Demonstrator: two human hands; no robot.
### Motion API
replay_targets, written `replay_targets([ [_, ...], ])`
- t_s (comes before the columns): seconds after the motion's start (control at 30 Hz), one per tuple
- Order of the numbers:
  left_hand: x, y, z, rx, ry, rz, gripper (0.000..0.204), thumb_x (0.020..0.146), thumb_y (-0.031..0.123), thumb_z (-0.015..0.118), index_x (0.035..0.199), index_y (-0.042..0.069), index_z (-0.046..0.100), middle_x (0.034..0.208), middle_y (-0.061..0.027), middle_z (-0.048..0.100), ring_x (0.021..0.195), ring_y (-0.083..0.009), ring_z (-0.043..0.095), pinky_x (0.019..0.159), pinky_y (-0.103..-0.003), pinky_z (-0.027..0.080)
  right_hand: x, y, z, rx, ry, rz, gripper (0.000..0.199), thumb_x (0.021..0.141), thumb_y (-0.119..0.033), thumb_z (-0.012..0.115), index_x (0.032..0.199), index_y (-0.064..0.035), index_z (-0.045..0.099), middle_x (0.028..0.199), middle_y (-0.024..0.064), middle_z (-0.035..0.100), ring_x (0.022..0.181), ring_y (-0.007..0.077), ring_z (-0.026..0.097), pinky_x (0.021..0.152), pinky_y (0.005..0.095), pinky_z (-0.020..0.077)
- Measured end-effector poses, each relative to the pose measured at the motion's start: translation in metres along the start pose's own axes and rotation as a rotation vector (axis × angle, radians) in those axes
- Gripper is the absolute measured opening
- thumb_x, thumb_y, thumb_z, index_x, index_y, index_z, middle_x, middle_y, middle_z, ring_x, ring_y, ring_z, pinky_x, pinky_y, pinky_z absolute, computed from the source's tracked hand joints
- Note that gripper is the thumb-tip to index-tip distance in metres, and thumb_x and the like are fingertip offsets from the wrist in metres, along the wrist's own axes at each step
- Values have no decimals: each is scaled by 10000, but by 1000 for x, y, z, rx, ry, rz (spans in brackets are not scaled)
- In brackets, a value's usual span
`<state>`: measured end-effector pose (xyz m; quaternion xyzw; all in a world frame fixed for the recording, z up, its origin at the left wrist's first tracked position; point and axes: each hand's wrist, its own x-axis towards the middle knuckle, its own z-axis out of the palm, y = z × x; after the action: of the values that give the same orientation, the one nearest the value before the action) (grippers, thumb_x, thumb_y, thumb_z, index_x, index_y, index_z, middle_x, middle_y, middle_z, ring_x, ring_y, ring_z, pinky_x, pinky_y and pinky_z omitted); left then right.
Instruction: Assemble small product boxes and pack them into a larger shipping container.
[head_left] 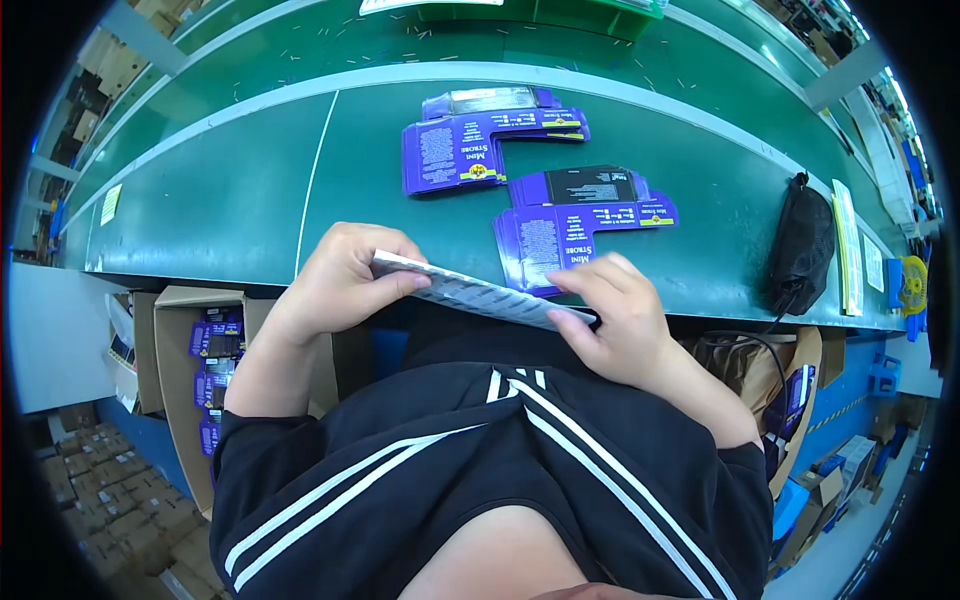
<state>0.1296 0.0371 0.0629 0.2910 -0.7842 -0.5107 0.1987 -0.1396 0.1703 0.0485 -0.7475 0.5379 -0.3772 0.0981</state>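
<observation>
Both my hands hold a thin, stiff grey-white sheet point(480, 294) with repeated print, tilted in front of my body at the bench's near edge. My left hand point(350, 275) pinches its left end between thumb and fingers. At the other end, my right hand point(622, 315) grips the sheet with the thumb on the near side. Just beyond it lies a flattened purple carton point(535, 235), its lower corner near my right fingers. Farther back and to the left is a pile of similar flattened purple cartons point(440, 155).
A black pouch point(800, 245) lies at the bench's right, beside yellow papers point(848, 250) and a small yellow fan point(912, 285). Below the edge stand a cardboard box point(175, 350) with purple cartons, left, and another cardboard box point(808, 350), right. Green trays point(590, 15) sit far back.
</observation>
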Motion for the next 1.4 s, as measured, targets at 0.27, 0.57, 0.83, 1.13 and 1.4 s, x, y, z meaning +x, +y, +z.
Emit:
replay_targets([
  [0.27, -2, 14, -1, -9, 62, -128, 50, 797, -3, 707, 844, 3, 690, 713, -46, 648, 593, -95, 515, 555, -224, 422, 5, 2, 31, -54, 49, -188, 175, 755, -12, 732, 923, -15, 681, 886, 71, 647, 749, 225, 580, 707, 302, 491],
  [0.57, 2, 12, -4, -57, 69, -208, 60, 798, 24, 705, 843, 3, 672, 702, -40, 635, 599, -103, 524, 563, -230, 441, 11, 3, 34, 49, 198, -32, 176, 749, -1, 727, 917, -30, 679, 878, 59, 632, 750, 210, 577, 702, 306, 485],
  [0.83, 6, 15, -5, 20, 80, -264, 64, 812, 57, 695, 837, 5, 667, 698, -56, 642, 588, -127, 544, 557, -247, 447, 2, 11, 34, 107, 13, -274, 146, 775, -7, 717, 912, -46, 686, 865, 51, 634, 749, 212, 580, 719, 307, 490],
  [1.13, 40, 53, -23, 326, -518, 158, 210, 829, 191, 758, 887, 2, 684, 776, -87, 692, 610, -189, 611, 588, -291, 488, 22, 46, -21, 826, 347, 544, 214, 864, 32, 648, 1068, 7, 586, 799, 57, 617, 718, 105, 555, 678, 211, 474],
  [1.4, 124, 28, 45, 33, -1004, 144, 429, 895, 453, 665, 954, 27, 660, 926, -119, 698, 781, -272, 646, 687, -356, 501, 49, 95, -11, 699, 411, 675, 508, 878, -10, 655, 1307, 14, 382, 751, 38, 581, 632, 69, 522, 589, 175, 435],
])
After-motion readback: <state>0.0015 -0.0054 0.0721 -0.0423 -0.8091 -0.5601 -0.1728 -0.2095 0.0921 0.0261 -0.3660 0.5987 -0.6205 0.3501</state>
